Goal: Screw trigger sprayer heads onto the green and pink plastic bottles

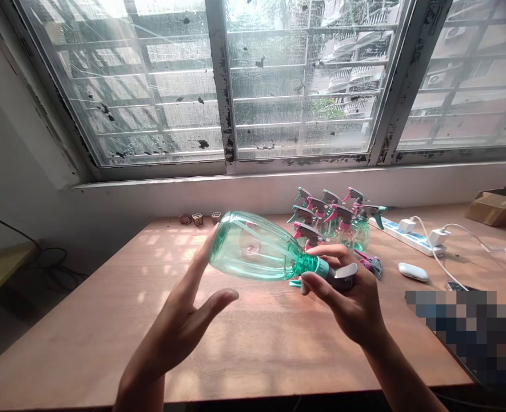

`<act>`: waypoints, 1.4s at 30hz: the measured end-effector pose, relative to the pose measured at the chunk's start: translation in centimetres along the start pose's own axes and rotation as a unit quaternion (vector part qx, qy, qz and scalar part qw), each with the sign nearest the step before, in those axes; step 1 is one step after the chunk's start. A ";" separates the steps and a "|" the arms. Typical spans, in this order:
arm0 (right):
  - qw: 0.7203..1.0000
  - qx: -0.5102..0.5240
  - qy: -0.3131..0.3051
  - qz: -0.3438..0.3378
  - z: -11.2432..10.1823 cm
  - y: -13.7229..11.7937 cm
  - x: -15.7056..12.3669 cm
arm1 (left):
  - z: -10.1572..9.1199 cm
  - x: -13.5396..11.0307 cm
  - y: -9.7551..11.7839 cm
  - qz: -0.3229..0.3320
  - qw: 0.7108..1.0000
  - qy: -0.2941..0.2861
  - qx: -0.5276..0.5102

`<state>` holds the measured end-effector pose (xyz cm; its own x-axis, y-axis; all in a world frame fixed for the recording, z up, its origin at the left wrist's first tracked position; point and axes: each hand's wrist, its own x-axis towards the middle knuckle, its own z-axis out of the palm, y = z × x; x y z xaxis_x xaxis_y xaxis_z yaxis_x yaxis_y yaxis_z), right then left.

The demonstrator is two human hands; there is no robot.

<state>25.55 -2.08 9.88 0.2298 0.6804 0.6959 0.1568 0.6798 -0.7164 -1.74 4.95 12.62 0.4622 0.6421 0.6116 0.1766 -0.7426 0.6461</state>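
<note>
Basically, the right hand (358, 300) has its fingers clamped near the neck of the green spray bottle (257, 249), sideways above the counter (244, 355); the left hand (184, 326), thumb spread, backs the base, probably for steadying.

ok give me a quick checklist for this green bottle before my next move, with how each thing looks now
1. Right hand gripping the green bottle: ok, fingers around its neck and spray head area.
2. Left hand touching the base: cannot tell; its fingers are partly hidden, the thumb apart from the bottle.
3. Bottle upright: not ok, tipped nearly level.
4. Spray head fully tightened: cannot tell, partly covered.
5. Grouped spray bottles standing: ok, toward the window.
</note>
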 end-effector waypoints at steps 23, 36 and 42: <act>0.957 0.226 -0.082 0.164 0.0 0.1 0.5 | 1.3 0.2 1.9 0.154 0.987 0.048 -0.018; 0.993 0.084 -0.061 0.052 0.7 0.0 -0.3 | 0.8 0.4 2.0 0.060 0.994 0.086 -0.016; 0.937 0.271 -0.081 0.207 0.7 0.0 0.5 | 0.8 -0.1 1.8 0.145 0.988 0.043 -0.006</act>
<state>25.04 -1.52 10.27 0.0075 0.9194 0.3933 -0.4337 0.3574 -0.8272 -0.75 3.43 13.39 0.4159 0.4167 0.8083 0.0367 -0.8958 0.4430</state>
